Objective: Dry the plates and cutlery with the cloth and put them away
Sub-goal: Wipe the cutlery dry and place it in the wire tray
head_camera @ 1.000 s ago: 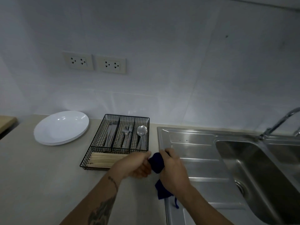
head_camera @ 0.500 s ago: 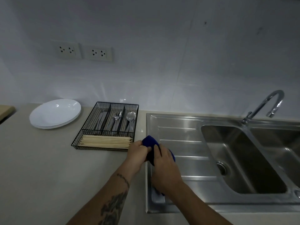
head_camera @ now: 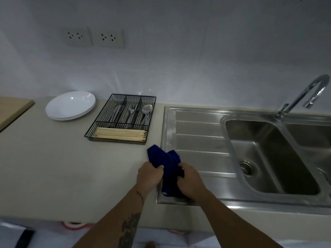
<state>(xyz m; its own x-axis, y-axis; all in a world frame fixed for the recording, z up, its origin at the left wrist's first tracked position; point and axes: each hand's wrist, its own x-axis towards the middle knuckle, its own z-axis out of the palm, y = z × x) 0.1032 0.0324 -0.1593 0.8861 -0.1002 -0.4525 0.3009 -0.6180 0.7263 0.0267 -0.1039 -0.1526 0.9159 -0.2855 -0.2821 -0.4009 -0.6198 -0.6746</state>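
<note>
Both hands grip a dark blue cloth (head_camera: 165, 159) over the left edge of the steel draining board (head_camera: 198, 129). My left hand (head_camera: 149, 175) pinches its left side, my right hand (head_camera: 190, 179) bunches the right side, and part of the cloth hangs down between them. A stack of white plates (head_camera: 70, 105) rests on the counter at the back left. Beside it stands a black wire cutlery tray (head_camera: 100, 127) with knives, forks (head_camera: 131, 111), spoons (head_camera: 146, 110) and a front row of wooden chopsticks (head_camera: 120, 135).
A steel sink basin (head_camera: 268, 156) with a curved tap (head_camera: 304, 93) lies to the right. Two wall sockets (head_camera: 95, 37) sit above the plates. A wooden surface (head_camera: 12, 108) adjoins the beige counter (head_camera: 53, 167) at far left. The counter's front edge runs just below my forearms.
The view has tilted down and pulled back, showing the counter's front edge. My hands have drawn toward me with the cloth and spread it a little, more blue showing above them.
</note>
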